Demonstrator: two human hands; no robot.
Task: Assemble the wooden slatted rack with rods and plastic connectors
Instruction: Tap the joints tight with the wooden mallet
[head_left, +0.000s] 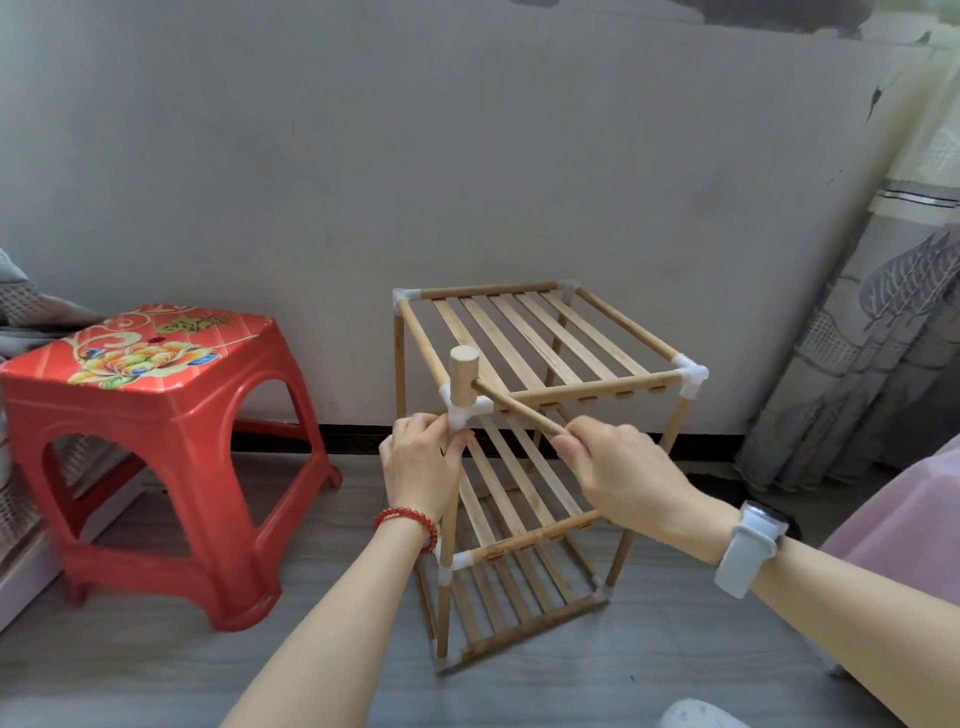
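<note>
Gripping the upright rod just under the near-left top corner, the left hand (422, 467) steadies the wooden slatted rack (524, 447), fingers curled around the post below the white plastic connector (464, 410). The right hand (621, 475) is clamped on the handle of a small wooden mallet (464, 383), whose head sits right on top of that connector, touching it or just above; which one I cannot tell. The rack stands upright on the grey floor (156, 675), close in front of the person. Judging from how it stands, assembly is nearly finished: three slatted tiers are in place, four corner posts are up, and all four top connectors are fitted. What seems left is seating this last corner firmly. Nothing rests on any shelf, and no container is in view. Farther left stands a red plastic stool (156, 415), with the wall (467, 156) behind
</note>
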